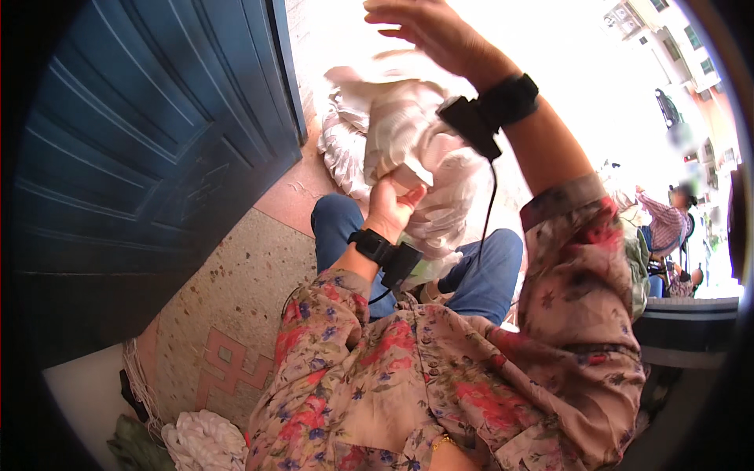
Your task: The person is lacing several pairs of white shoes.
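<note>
My left hand (393, 206) is closed on the near edge of a whitish cloth (402, 118) in front of my knees. Its thumb shows, while the cloth hides most of the fingers. The far part of that cloth is blurred. My right hand (432, 33) is raised beyond and to the right of it, fingers stretched out, with nothing visible in them. Beneath and around the cloth lies a bulging heap of whitish material (344, 149), perhaps bagged; I cannot tell. Black devices with cables are strapped to both wrists.
A dark blue panelled door (157, 157) stands close on my left. Speckled floor (236, 259) with a pinkish pattern lies beside it. Bundled white cloth (204, 441) and dark green fabric (137, 443) sit at the lower left. Other people (667, 220) are seated at the far right.
</note>
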Demonstrator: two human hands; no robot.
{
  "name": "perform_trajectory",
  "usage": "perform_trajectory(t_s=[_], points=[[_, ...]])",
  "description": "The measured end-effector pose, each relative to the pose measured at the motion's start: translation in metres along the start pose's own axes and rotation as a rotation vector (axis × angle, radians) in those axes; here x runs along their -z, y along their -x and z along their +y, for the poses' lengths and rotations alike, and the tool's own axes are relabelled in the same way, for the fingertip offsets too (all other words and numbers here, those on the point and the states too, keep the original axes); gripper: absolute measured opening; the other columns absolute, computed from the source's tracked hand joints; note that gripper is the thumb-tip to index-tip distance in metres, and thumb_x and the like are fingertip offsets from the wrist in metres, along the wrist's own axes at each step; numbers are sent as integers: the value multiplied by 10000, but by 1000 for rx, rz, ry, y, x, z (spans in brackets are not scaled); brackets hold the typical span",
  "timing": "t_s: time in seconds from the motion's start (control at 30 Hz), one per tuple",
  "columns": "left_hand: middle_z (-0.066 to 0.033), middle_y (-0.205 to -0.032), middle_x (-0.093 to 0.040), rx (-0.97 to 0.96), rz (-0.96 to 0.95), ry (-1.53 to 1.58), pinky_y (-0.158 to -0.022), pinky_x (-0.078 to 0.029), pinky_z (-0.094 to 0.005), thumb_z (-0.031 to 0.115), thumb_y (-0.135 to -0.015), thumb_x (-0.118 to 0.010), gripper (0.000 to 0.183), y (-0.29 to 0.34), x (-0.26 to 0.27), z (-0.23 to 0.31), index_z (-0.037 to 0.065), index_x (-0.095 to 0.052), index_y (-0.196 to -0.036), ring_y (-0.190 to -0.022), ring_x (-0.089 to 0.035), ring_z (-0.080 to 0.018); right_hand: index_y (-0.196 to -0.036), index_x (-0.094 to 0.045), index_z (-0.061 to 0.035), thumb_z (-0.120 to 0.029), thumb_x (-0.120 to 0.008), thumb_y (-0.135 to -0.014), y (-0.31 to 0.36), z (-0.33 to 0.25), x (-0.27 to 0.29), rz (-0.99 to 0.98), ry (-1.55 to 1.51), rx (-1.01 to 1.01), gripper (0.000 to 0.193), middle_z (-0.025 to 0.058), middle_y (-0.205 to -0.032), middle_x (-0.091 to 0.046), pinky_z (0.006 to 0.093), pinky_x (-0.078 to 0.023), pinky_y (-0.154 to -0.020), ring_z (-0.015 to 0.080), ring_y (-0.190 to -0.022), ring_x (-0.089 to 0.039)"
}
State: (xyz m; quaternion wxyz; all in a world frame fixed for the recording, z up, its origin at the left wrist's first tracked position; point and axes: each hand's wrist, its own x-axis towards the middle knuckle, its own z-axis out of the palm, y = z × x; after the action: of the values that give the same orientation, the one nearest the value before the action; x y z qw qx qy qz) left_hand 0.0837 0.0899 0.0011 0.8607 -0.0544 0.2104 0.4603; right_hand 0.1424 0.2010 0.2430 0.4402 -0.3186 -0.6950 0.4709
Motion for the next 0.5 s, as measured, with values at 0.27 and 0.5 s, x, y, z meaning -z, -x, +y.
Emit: perform_trajectory(t_s=[0.27, 0.5], points=[[-228, -1009, -502, -420, 319, -438, -756, -520, -389, 97, -895, -353, 261, -80, 66, 120, -51, -431, -1095, -876, -530, -343, -1121, -497, 10, -208, -554, -781, 140, 155, 71, 421, 209, -693, 408, 83, -1028, -548, 329, -420, -798, 177, -943, -518], [-275, -1194, -417, -220, 300, -59, -723, -538, -354, 20, -866, -319, 364, -62, -4, 148, -71, -349, -1217, -1033, -472, -433, -932, -587, -15, -328, -567, -805, 297, 277, 37, 387, -187, -1211, 338, 68, -801, -563, 292, -436, -616, 150, -667, -499]])
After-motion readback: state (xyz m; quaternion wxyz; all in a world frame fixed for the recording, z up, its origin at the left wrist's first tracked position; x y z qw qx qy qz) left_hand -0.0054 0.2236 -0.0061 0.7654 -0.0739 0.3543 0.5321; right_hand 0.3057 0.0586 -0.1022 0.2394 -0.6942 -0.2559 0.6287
